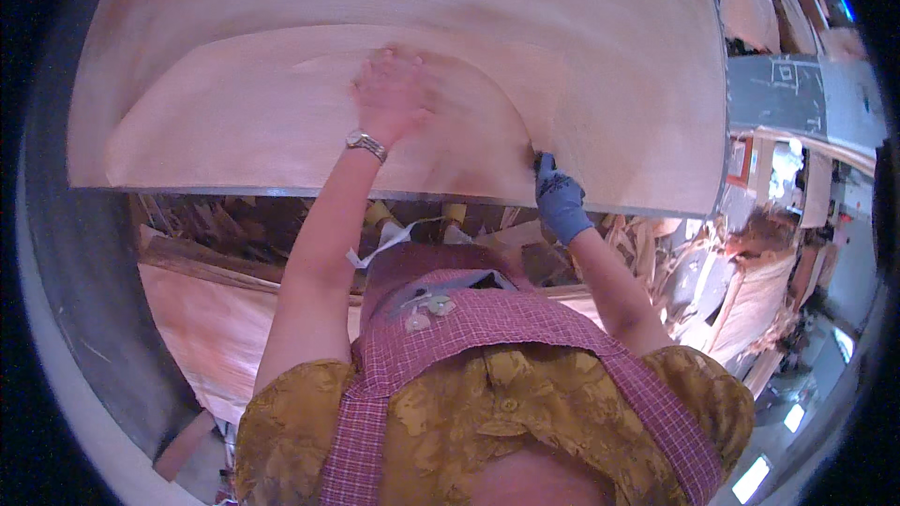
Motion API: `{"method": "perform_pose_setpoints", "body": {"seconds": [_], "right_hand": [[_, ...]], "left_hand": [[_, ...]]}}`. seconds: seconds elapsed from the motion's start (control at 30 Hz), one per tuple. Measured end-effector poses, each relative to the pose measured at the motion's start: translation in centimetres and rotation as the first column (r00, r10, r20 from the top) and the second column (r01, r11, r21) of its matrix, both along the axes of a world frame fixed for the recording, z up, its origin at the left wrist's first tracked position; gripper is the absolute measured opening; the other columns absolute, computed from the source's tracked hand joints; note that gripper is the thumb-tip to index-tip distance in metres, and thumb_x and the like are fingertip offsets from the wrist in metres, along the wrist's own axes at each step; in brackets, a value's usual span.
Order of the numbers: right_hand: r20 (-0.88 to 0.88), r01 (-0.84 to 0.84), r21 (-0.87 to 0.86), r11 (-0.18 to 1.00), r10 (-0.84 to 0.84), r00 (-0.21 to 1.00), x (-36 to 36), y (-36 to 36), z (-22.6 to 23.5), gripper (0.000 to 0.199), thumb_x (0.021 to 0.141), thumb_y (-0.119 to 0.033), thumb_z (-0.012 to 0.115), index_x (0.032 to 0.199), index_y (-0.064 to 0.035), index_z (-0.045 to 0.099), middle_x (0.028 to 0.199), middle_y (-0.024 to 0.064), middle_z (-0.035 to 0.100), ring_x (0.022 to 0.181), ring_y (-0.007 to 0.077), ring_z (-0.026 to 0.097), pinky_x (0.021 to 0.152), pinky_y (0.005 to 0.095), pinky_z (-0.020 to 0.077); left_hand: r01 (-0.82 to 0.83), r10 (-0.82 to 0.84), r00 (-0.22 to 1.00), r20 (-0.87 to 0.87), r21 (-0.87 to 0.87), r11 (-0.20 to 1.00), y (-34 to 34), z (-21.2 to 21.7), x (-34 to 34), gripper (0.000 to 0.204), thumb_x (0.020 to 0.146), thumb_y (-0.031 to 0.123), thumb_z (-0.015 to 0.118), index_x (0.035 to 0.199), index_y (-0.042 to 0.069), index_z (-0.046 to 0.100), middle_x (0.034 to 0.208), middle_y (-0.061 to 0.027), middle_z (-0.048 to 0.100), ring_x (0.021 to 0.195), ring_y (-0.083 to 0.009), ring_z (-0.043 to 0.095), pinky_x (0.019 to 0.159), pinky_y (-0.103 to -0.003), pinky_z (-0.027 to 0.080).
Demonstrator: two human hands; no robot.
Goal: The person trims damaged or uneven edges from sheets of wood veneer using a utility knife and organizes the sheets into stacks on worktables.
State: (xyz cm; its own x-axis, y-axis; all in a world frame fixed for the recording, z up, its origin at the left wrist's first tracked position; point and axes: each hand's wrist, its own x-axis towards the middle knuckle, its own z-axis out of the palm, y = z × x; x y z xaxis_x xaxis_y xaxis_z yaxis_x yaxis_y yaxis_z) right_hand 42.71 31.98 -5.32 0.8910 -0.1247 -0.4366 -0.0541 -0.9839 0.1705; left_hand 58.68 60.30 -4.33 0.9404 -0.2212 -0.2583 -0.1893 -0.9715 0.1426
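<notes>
A thin pale-tan sheet with a rounded edge [253, 103] lies on a larger tan sheet [637, 66] that covers the table; both look like wood veneer. My bare left hand [392, 94], with a metal-band watch [367, 143] at its wrist, rests flat on the upper sheet. Its fingers are spread and a little smeared by motion. By the curved edge's right end is my right hand [562, 201] in a blue glove, its fingers closed. A small dark thing shows at its fingertips, too hidden to name.
The table's front edge [403, 195] runs just before my body. Torn tan scraps [225, 230] lie below it, and more sheets [764, 290] are heaped at the right. A grey surface [773, 94] stands beyond the table's right side. A white strip [382, 245] hangs near my apron.
</notes>
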Motion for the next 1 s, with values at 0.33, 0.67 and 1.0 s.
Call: {"method": "perform_pose_setpoints", "body": {"seconds": [0.33,0.67,1.0], "right_hand": [[0.062,0.137,0.247,0.959,-0.157,0.986,-12.8,-0.4,-3.9,0.042,0.086,-0.01,0.052,0.125,0.0019,0.046,0.085,0.0192,0.066,0.076,0.0333,0.068,0.061,0.0435,0.0535],[0.54,-0.356,0.282,0.891,0.159,0.826,0.1,9.3,-1.2,0.02,0.088,-0.02,0.056,0.106,-0.0117,0.06,0.09,0.0099,0.063,0.081,0.0285,0.062,0.065,0.0407,0.0504],[0.689,-0.469,0.272,0.84,0.17,0.704,7.1,11.4,-5.2,0.028,0.077,-0.023,0.068,0.103,-0.0123,0.063,0.092,0.0079,0.062,0.083,0.0283,0.06,0.071,0.0432,0.0477]], "left_hand": [[0.136,-0.141,0.969,0.205,0.039,0.99,-0.5,-0.4,-0.6,0.089,0.067,0.052,0.075,0.144,0.025,0.038,0.147,-0.0152,0.036,0.136,-0.0353,0.031,0.107,-0.056,0.029],[0.187,-0.14,0.969,0.203,-0.233,0.954,0.9,1.4,1.9,0.069,0.074,0.049,0.064,0.132,0.016,0.049,0.127,-0.013,0.056,0.12,-0.0328,0.051,0.099,-0.047,0.041],[0.17,-0.244,0.951,0.191,0.336,0.926,16.2,0.9,16.6,0.031,0.082,0.027,0.06,0.112,0.018,0.066,0.106,-0.0013,0.066,0.107,-0.0255,0.058,0.101,-0.057,0.031]]}}
